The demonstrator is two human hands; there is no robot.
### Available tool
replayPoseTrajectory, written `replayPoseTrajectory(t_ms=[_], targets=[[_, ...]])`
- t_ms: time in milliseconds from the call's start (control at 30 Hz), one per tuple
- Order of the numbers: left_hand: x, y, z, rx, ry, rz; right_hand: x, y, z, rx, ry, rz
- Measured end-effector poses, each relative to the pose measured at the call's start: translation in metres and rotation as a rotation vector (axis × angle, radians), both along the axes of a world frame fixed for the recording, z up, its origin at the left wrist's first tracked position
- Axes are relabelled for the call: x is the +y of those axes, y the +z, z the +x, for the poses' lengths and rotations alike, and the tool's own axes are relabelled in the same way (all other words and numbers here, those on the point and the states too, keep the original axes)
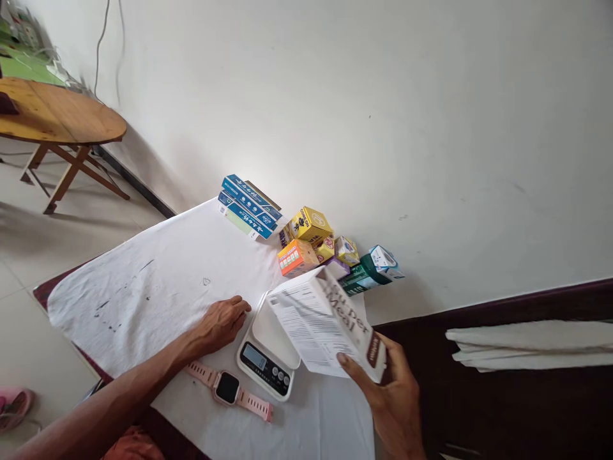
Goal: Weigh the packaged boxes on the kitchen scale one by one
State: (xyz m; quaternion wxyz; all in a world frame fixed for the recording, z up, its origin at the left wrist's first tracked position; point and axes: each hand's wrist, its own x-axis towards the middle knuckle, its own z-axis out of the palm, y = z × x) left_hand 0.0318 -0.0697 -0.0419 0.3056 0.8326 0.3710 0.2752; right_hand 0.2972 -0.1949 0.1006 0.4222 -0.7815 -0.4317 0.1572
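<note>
My right hand (395, 399) grips the lower right end of a white carton box (330, 319), thumb on the near face. The box is tilted, with printed text and the words "Meal" on its side. It hangs above the right part of a white digital kitchen scale (268, 348) and hides some of its tray. The scale's display is lit. My left hand (223, 324) rests on the cloth just left of the scale, fingers loosely curled with nothing seen in them. A pink-strapped smartwatch (227, 388) lies in front of the scale.
Blue boxes (249, 206) are stacked at the table's back edge. Several yellow, orange and green boxes (297, 257) cluster behind the scale, against the wall. A white cloth (158, 287) covers the table. A round wooden folding table (62, 115) stands at the far left.
</note>
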Motion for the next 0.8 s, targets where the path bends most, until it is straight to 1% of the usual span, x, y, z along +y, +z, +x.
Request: replayPoseTrajectory(t_ms=[67, 133, 300, 400, 533, 700, 800], targets=[[0.000, 0.000, 0.000, -0.012, 0.001, 0.004, 0.003, -0.004, -0.012, 0.014, 0.059, -0.018], [0.001, 0.000, -0.001, -0.024, -0.001, 0.005, 0.005, -0.007, -0.018, 0.009, 0.093, -0.028], [0.003, 0.001, -0.003, -0.030, -0.004, 0.004, 0.001, -0.014, -0.009, 0.079, 0.195, -0.028], [0.004, 0.002, -0.004, -0.023, -0.008, 0.005, -0.003, -0.020, -0.007, 0.127, 0.202, -0.005], [0.004, 0.007, -0.005, -0.012, -0.010, 0.008, -0.006, -0.030, -0.012, 0.134, 0.208, 0.010], [0.006, 0.018, -0.007, 0.016, -0.034, -0.011, -0.007, -0.032, -0.017, 0.086, 0.209, 0.014], [0.009, 0.026, -0.010, 0.036, -0.067, -0.031, -0.004, -0.033, -0.017, 0.072, 0.163, -0.002]])
